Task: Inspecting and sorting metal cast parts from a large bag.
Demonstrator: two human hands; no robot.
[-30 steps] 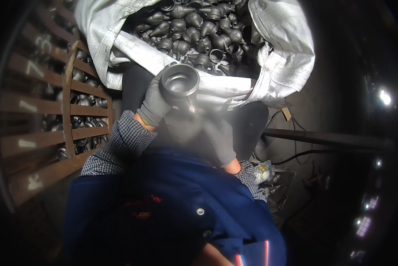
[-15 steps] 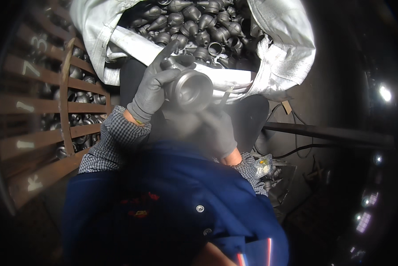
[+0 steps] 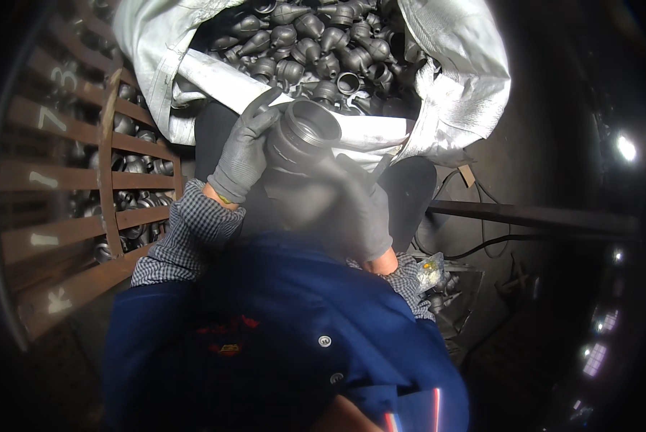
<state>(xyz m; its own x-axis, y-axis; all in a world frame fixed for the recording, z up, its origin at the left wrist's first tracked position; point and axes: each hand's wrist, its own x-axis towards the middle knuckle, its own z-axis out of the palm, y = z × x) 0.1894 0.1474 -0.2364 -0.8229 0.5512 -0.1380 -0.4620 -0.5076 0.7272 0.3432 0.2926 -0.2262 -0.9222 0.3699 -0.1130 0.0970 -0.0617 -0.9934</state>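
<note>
My left hand, in a grey glove, grips a dark grey metal fitting by its left side, index finger stretched along the rim. The fitting is tilted, its round, ridged mouth facing up and away from me. My right hand, also gloved, is closed close by the fitting's lower right. From it sticks up a thin, flat grey tool, its kind not clear. Haze covers the right fingers and the fitting's lower part. Beyond my hands, a white woven sack holds many similar metal fittings.
On the left stands a brown slatted metal crate with more metal parts behind its bars. A dark metal bar and black cables lie to the right. Near my right sleeve are a small clear plastic bag and several metal pieces.
The fitting has tilted, its mouth turning upward and away from me. My right hand and the thin tool have shifted slightly right. My left hand keeps its grip.
</note>
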